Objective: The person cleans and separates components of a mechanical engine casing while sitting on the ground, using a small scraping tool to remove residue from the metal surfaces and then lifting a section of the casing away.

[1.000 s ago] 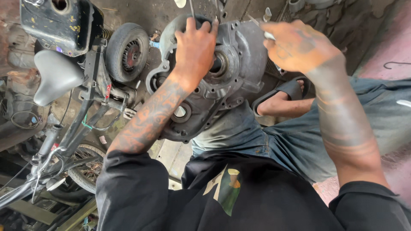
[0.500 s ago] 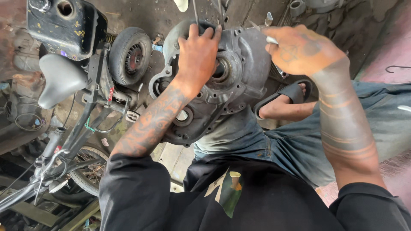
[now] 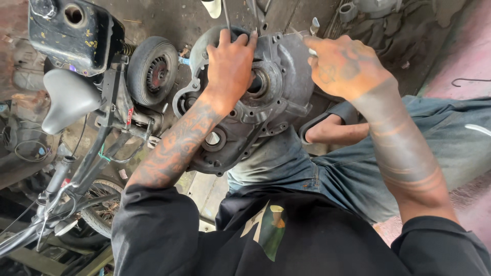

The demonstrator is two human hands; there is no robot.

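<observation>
Hands barely shifted: left hand (image 3: 230,64) still clamps the casing (image 3: 279,97) centre-frame, right hand (image 3: 342,64) stays closed on a tool (image 3: 313,25)

The grimy, dark concrete floor (image 3: 174,20) is carrying a small black rubber wheel (image 3: 152,70) lying just beside a black metal fuel tank (image 3: 74,33). A grey metal engine casing (image 3: 279,87) is resting on the person's blue-jeaned lap above it. A spoked bicycle wheel (image 3: 99,204) is standing at lower left.
</observation>
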